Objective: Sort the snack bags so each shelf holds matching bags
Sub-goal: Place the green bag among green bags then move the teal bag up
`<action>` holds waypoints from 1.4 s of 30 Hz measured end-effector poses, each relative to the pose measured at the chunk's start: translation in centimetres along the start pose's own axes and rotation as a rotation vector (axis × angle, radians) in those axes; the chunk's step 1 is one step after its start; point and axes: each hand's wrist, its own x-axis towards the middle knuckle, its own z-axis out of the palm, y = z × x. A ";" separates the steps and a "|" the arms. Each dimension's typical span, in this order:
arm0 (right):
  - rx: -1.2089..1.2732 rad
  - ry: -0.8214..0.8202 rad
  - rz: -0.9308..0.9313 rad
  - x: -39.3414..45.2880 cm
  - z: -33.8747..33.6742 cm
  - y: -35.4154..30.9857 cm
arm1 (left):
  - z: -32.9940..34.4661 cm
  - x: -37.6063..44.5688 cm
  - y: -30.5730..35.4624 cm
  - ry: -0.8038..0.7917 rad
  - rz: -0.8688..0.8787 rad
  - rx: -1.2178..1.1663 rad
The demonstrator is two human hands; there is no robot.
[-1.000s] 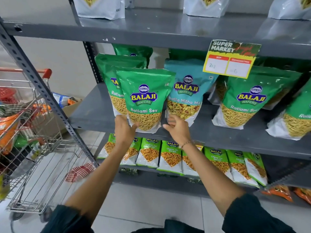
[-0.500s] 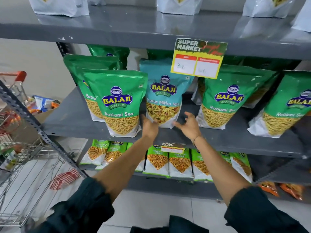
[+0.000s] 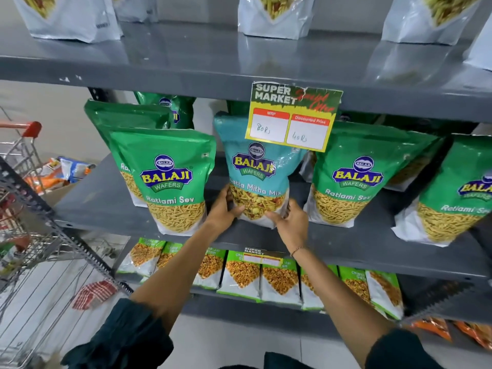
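A teal Khatta Mitha Mix bag (image 3: 259, 166) stands on the grey middle shelf (image 3: 106, 206) among green Ratlami Sev bags (image 3: 166, 179). My left hand (image 3: 223, 206) grips the teal bag's lower left side. My right hand (image 3: 290, 222) holds its lower right corner. More green Ratlami Sev bags (image 3: 354, 174) stand to the right. White bags (image 3: 271, 14) line the top shelf, and small green Chana Jor Garam bags (image 3: 242, 272) fill the lower shelf.
A yellow price tag (image 3: 292, 115) hangs from the top shelf's edge over the teal bag's top. A wire shopping cart (image 3: 29, 235) with goods stands at the left. Orange packets (image 3: 431, 326) lie at the bottom right. A red checked cloth (image 3: 93, 292) lies below the cart.
Both hands moved right from the front green Ratlami Sev bag to the teal bag and closed on its lower sides. The view shifted right and closer.
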 end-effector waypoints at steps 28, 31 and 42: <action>0.312 0.125 -0.231 -19.5 -14.4 -13.2 | -6.9 -19.8 11.8 -0.313 0.490 -0.042; 0.301 0.099 -0.359 -16.8 -16.2 -18.6 | -9.6 -20.3 16.7 -0.174 0.600 -0.074; 0.275 -0.024 -0.448 -2.8 -19.0 -32.2 | -15.9 -13.1 30.3 0.071 0.705 -0.011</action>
